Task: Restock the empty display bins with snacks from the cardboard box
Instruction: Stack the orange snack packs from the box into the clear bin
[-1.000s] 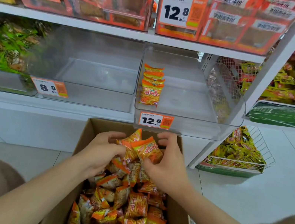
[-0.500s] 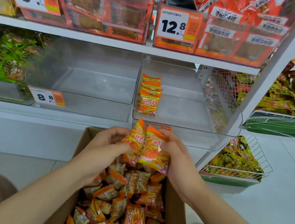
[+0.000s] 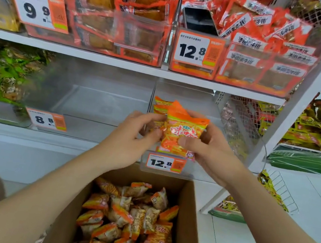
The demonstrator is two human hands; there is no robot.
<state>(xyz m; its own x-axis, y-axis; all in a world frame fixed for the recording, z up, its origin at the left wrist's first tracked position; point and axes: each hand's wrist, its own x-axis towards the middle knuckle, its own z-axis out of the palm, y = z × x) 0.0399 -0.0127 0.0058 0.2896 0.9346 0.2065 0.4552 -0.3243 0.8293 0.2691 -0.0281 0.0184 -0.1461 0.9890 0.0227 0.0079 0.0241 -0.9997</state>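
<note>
Left hand (image 3: 129, 137) and right hand (image 3: 212, 149) hold a small stack of orange foil snack packets (image 3: 183, 133) between them, fingers curled round its side edges. The stack is just in front of the clear plastic display bin (image 3: 199, 98) tagged 12.8. The brown cardboard box (image 3: 192, 218) below is well filled.

Risks:
- The slick packets may fan apart and slip out, falling into the box or onto the floor.
- Pushing the stack in could topple the upright row of orange packets (image 3: 159, 105) at the bin's left wall.
</note>
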